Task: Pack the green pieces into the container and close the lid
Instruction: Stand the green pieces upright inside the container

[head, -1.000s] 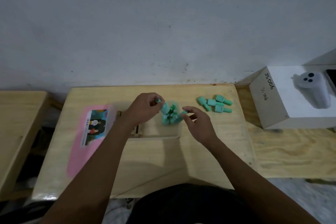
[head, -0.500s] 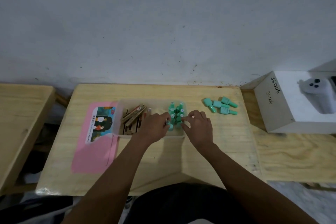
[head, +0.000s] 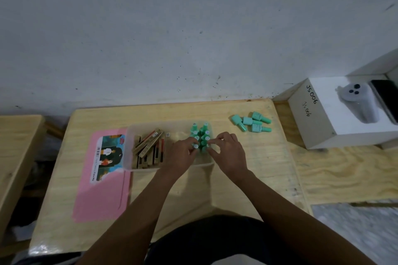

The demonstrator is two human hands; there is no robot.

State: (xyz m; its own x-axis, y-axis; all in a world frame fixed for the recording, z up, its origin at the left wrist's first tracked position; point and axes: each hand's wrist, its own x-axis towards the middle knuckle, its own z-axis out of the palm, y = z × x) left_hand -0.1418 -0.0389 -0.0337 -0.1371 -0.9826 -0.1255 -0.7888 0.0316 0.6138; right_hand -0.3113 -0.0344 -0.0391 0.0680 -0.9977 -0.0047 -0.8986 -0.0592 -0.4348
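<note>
Left hand (head: 183,154) and right hand (head: 229,154) are each apparently pinching one of the packed green pieces (head: 201,133) in the container (head: 128,146), loose green pieces (head: 252,123) waiting on the table (head: 254,170), lid (head: 101,200) lying off.

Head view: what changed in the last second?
Left grip and right grip moved back toward the person, to the near end of the standing green pieces in the container. Each still pinches one piece by its top. The camera shifted too. The loose green pieces and pink lid stayed put.
</note>
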